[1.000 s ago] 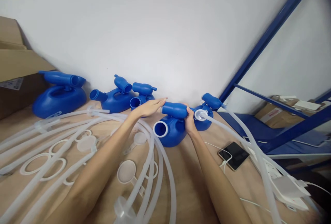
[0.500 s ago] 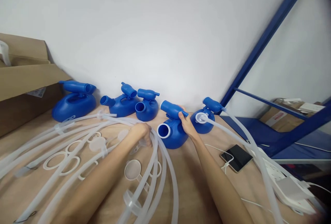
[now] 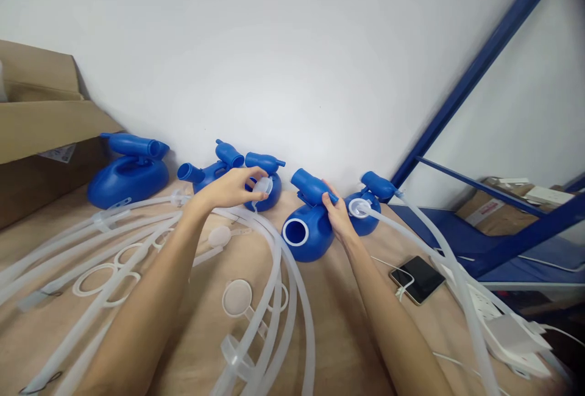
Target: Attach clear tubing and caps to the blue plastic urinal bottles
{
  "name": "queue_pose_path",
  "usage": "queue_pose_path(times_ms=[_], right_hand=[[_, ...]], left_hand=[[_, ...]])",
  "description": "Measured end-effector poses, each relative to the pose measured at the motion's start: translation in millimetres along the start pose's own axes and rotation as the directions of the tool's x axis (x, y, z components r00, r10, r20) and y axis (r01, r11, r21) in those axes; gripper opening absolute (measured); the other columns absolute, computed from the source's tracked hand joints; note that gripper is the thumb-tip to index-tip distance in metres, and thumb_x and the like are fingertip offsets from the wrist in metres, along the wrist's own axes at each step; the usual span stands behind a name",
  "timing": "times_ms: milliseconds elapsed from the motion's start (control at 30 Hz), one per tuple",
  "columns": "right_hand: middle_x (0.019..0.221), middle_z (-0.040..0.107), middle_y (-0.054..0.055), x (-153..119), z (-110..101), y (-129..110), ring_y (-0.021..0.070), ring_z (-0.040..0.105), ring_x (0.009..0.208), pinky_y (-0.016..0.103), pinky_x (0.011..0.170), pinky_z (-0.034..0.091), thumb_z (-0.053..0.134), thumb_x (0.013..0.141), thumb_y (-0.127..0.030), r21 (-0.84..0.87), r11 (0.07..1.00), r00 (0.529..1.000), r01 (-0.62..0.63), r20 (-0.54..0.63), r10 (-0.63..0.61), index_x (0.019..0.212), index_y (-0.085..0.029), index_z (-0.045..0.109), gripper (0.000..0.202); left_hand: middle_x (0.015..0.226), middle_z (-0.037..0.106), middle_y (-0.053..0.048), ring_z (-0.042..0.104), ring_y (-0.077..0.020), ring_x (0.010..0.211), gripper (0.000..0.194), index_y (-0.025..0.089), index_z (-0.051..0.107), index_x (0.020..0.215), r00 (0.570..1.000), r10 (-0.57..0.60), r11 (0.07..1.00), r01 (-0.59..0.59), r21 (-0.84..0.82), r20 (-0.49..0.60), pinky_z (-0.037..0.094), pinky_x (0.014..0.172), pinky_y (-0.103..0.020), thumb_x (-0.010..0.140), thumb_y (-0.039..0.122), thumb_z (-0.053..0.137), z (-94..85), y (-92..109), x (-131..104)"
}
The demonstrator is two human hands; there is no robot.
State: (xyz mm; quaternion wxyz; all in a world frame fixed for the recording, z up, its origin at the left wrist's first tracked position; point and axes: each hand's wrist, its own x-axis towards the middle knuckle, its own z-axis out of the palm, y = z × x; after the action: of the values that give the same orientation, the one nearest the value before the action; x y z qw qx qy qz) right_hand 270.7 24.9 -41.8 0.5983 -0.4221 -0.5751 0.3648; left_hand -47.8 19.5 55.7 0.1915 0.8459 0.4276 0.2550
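Observation:
My right hand [image 3: 338,215] grips a blue plastic urinal bottle [image 3: 311,239] by the narrow end of its upper funnel piece. A white ring [image 3: 295,232] sits around this bottle's open mouth, which faces me. My left hand [image 3: 240,186] pinches a translucent plastic cap [image 3: 262,186] with a small strap, held up left of that bottle. Behind the cap stands another blue bottle [image 3: 270,197], partly hidden. Just beyond my right hand is a blue bottle [image 3: 365,220] with a clear hose [image 3: 402,233] running from its white-ringed mouth.
Two more blue bottles [image 3: 130,180] stand along the wall to the left, near a cardboard box [image 3: 50,119]. Clear tubes [image 3: 299,298], white rings [image 3: 94,280] and a round cap [image 3: 237,298] lie on the table. A phone [image 3: 418,280] and power strip [image 3: 507,332] are at right.
My left hand has risen from the tubes on the table, now with a translucent cap in its fingers. My right hand keeps hold of the bottle, which is tilted slightly differently.

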Motion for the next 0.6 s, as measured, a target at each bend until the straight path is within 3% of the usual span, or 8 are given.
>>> queue_pose_path(times_ms=[100, 300, 433, 600], right_hand=[[0.152, 0.058, 0.009, -1.2, 4.2, -2.8, 0.0312, 0.056, 0.14, 0.051, 0.119, 0.044, 0.075, 0.084, -0.059, -0.117, 0.993, 0.999, 0.033, 0.035, -0.029, 0.15, -0.027, 0.053, 0.077], [0.157, 0.053, 0.009, -2.3, 10.0, -7.8, 0.0298, 0.048, 0.147, 0.051, 0.126, 0.032, 0.071, 0.09, -0.053, -0.339, 0.921, 0.978, 0.192, 0.14, -0.152, 0.148, -0.027, 0.056, 0.066], [0.161, 0.048, 0.008, -0.4, 13.1, -12.2, 0.0296, 0.042, 0.151, 0.051, 0.128, 0.028, 0.067, 0.092, -0.055, -0.338, 0.91, 0.969, 0.241, 0.133, -0.207, 0.145, -0.027, 0.059, 0.061], [0.148, 0.061, 0.011, 0.7, 12.3, -30.0, 0.0317, 0.054, 0.141, 0.052, 0.121, 0.042, 0.063, 0.091, -0.065, -0.194, 0.946, 0.962, 0.259, -0.041, -0.271, 0.142, -0.025, 0.061, 0.065]], left_hand=[[0.132, 0.07, -0.01, 0.07, -0.0298, 0.11, 0.057, 0.02, 0.065, 0.128, 0.984, 0.028, 0.988, -0.054, -0.143, -0.177, 0.057, 0.09, -0.039, 0.082, 0.053, 0.07, 8.1, -3.2, 4.3], [0.133, 0.067, -0.015, 0.071, -0.0305, 0.11, 0.06, 0.018, 0.062, 0.133, 0.937, -0.034, 0.955, -0.072, -0.287, -0.348, 0.057, 0.094, -0.043, 0.083, 0.051, 0.072, 26.0, -16.9, 17.1], [0.138, 0.064, -0.017, 0.07, -0.0315, 0.115, 0.062, 0.018, 0.06, 0.137, 0.942, -0.085, 0.89, -0.075, -0.45, -0.325, 0.056, 0.099, -0.047, 0.085, 0.05, 0.071, 36.8, -30.9, 24.6], [0.146, 0.06, -0.02, 0.066, -0.0351, 0.123, 0.072, 0.016, 0.058, 0.145, 0.954, -0.092, 0.753, -0.121, -0.646, -0.286, 0.054, 0.103, -0.051, 0.083, 0.048, 0.077, 43.1, -27.0, 28.1]])
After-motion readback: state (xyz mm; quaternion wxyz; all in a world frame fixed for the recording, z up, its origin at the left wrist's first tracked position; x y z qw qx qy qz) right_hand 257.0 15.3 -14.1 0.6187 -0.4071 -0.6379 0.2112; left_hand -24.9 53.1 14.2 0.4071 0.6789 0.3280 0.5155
